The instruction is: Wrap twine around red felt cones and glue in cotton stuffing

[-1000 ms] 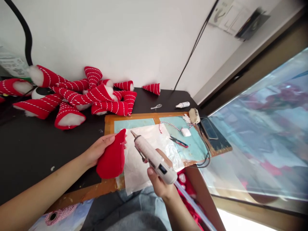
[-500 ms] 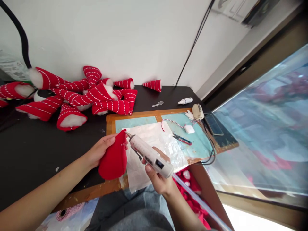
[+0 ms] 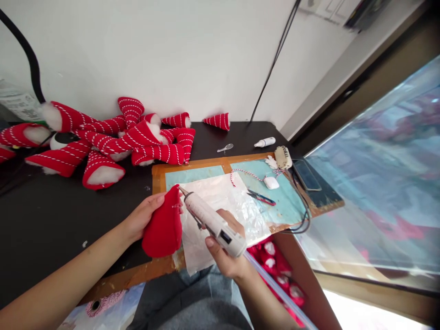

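Observation:
My left hand [image 3: 144, 216] is closed on a plain red felt cone [image 3: 162, 229], its narrow end up, with some fingers hidden behind it. A white hot glue gun [image 3: 210, 215] is gripped in my right hand [image 3: 227, 250], its nozzle at the tip of the felt cone. A long clear glue stick [image 3: 278, 288] runs out of the gun's back end. Below the gun lies a crinkled white sheet [image 3: 220, 197]. Beyond it on a blue mat are thread snips [image 3: 261, 197] and a red-and-white cord [image 3: 249, 173].
Stuffed red cones with white stitched spirals [image 3: 127, 137] pile up at the back left. A single cone [image 3: 217, 121], a small plastic spoon [image 3: 225, 147], a white bottle [image 3: 264, 142] and a phone [image 3: 307, 174] lie farther right. A box of red pieces [image 3: 275, 263] stands below the table.
The view has shifted slightly. Both hands keep their grip, and the nozzle stays at the felt cone's tip. More red pieces show in the box below.

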`<state>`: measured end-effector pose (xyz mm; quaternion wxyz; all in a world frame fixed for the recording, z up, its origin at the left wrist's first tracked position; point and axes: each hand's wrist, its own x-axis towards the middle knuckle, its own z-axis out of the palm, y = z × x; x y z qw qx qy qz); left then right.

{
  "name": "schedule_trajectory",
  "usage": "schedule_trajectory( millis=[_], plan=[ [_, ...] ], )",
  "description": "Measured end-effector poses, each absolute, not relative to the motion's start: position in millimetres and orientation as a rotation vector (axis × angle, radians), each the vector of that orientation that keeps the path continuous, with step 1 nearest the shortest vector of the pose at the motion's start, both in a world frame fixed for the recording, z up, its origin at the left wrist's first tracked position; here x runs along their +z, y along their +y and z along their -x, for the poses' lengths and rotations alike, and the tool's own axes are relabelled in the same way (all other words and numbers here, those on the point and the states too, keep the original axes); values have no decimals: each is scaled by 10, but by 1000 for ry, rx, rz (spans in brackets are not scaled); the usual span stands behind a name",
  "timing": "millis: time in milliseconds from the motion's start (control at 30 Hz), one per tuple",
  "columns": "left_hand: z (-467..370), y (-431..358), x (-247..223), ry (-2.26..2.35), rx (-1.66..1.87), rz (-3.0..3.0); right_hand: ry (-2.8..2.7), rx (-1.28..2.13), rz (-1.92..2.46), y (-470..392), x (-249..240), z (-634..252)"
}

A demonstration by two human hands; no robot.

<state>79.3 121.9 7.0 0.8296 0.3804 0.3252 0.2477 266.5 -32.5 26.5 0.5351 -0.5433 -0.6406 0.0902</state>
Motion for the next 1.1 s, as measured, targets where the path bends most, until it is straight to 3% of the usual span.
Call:
schedule_trajectory(
  millis=[1100],
  plan=[
    [-774,1235,20,746,577,-839,-1600,176,1327,-321,299,-2594]
  ],
)
